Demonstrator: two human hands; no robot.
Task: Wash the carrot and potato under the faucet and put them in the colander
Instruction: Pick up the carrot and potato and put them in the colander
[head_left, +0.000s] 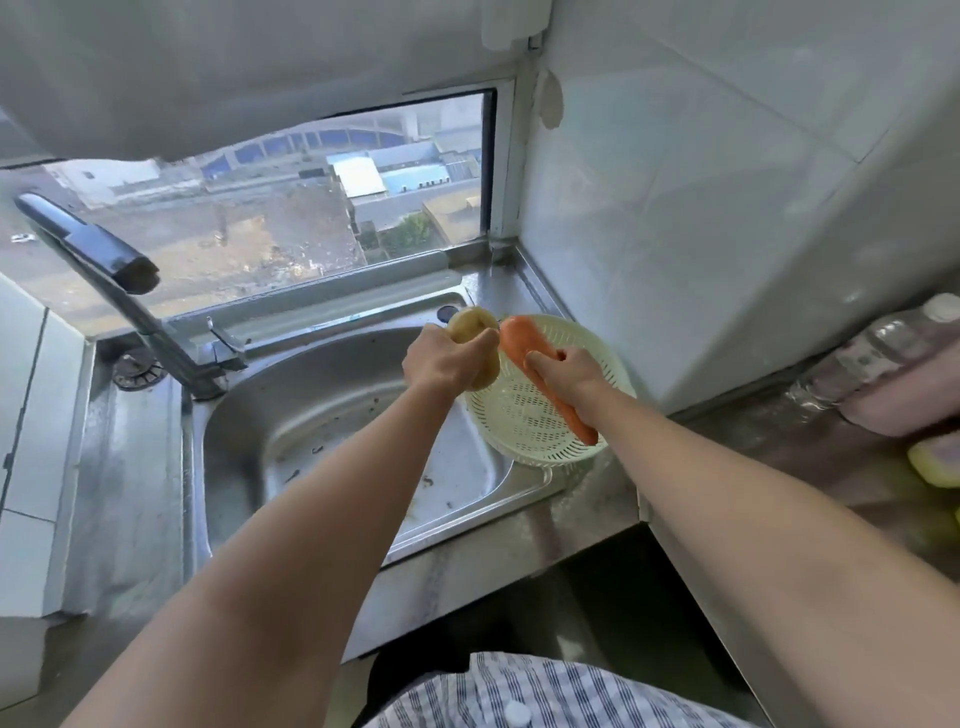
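My left hand (439, 361) grips a pale yellow potato (470, 325) above the right rim of the steel sink (332, 431). My right hand (566, 374) holds an orange carrot (519, 340) by its middle, slanting over the white perforated colander (524, 415). The colander rests on the counter at the sink's right edge. The faucet (98, 254) reaches from the left, its spout over the sink's left side, with no water visibly running.
A window runs behind the sink. White tiled wall stands to the right. A clear plastic bottle (878, 353) and a pink cloth (914, 400) lie on the right counter, and something yellow (935, 462) sits at the frame's right edge.
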